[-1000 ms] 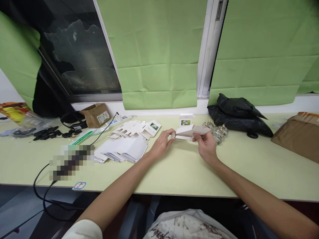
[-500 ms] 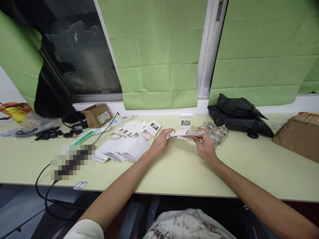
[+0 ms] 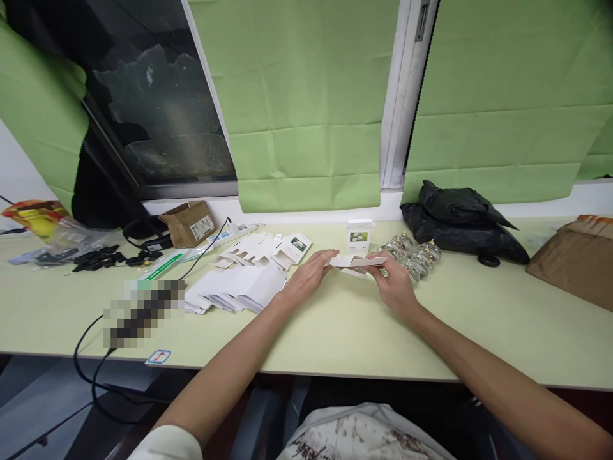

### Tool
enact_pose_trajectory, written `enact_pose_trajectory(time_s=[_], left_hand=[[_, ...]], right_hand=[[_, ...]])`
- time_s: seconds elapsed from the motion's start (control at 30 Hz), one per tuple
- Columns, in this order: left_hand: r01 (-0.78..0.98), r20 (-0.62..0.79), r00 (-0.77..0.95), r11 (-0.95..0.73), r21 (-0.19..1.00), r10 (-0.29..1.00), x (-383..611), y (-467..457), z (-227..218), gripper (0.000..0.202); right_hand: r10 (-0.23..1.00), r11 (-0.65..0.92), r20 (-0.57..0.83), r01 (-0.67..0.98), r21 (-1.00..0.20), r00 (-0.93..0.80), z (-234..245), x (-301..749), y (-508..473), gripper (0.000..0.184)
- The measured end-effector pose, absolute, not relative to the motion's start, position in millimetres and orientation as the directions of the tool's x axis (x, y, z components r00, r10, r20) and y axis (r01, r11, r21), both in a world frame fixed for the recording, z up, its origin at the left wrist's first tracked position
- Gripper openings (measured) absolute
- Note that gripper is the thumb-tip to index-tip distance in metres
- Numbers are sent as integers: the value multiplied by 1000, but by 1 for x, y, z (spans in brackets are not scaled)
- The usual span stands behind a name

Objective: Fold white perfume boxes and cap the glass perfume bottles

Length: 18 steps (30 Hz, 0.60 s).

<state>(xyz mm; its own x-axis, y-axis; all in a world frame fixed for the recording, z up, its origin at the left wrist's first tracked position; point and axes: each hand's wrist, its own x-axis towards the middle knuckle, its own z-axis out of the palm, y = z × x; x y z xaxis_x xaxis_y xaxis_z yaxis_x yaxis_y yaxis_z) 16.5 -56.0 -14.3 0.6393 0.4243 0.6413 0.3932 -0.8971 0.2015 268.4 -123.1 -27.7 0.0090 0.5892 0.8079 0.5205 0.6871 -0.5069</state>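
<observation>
Between both hands, a little above the table, is a white cardboard box [image 3: 355, 262] with loose flaps at its end. My left hand [image 3: 313, 276] grips its left side with the fingers closed. The right side is pinched by my right hand [image 3: 393, 284], thumb below and fingers above. Behind the held box stands a finished-looking white box [image 3: 358, 237] with a green picture on its front. Clear, shiny round ornaments [image 3: 417, 260] lie just beyond my right hand. To the left are several flat white cartons [image 3: 258, 285] and, behind them, cartons with cut flaps [image 3: 253, 249].
A small brown box [image 3: 190, 223], a white power strip [image 3: 227, 234] and black parts [image 3: 100, 257] lie at the back left. Black plastic bags [image 3: 462, 220] and a brown carton [image 3: 572, 262] stand to the right. A black cable [image 3: 76, 354] hangs over the front edge.
The held box's end flaps have been brought flatter, and my right hand has shifted slightly left. My left hand keeps its grip. The view has drifted slightly.
</observation>
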Motion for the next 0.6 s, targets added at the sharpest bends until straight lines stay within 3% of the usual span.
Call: enact_pose_trajectory(time_s=[0.43, 0.6], left_hand=[[403, 629, 616, -876, 265, 473, 16, -63, -13, 43], [417, 645, 618, -883, 216, 450, 17, -61, -14, 46]], right_hand=[[575, 713, 816, 521, -469, -53, -27, 269, -125, 11], [551, 734, 831, 519, -437, -80, -26, 268, -127, 10]])
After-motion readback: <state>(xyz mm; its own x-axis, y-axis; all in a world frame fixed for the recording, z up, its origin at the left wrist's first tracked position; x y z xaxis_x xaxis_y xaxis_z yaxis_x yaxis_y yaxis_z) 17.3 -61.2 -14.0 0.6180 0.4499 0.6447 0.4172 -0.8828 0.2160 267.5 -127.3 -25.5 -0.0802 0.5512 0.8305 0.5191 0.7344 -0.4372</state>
